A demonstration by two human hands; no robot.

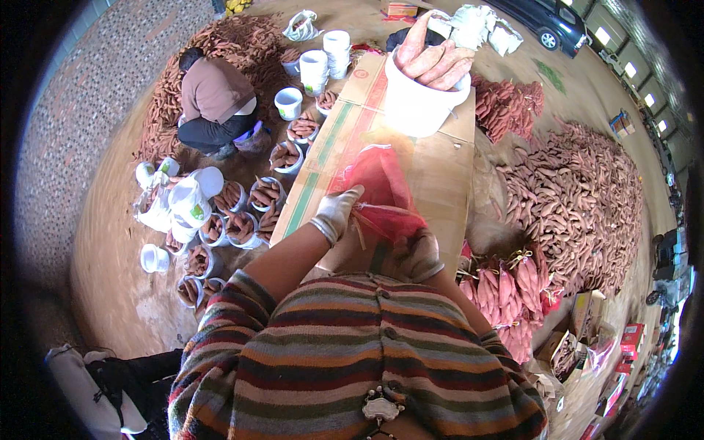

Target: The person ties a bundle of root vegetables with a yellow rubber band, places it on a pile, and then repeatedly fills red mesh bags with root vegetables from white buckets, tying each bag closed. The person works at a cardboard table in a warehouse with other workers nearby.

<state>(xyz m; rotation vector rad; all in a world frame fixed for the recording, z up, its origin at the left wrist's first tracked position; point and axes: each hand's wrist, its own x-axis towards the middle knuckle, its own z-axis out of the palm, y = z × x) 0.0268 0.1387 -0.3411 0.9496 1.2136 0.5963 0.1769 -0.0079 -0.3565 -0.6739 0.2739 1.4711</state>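
Note:
My left hand (336,213), in a pale work glove, pinches the edge of a red mesh bag (379,184) over a cardboard-covered table (440,181). My right hand (422,253), also gloved, is at the bag's near right side, close to my body, its fingers blurred and bent against the mesh. The bag lies spread between my hands, with a pale drawstring showing; whether anything is inside, I cannot tell. At the table's far end stands a white bucket (421,110) heaped with large sweet potatoes (434,60).
Left of the table are several buckets of sweet potatoes (239,225) and stacked empty buckets (313,71). A person (217,99) crouches by a sweet potato heap (236,41). On the right are filled red mesh bags (506,291) and another large heap (572,203).

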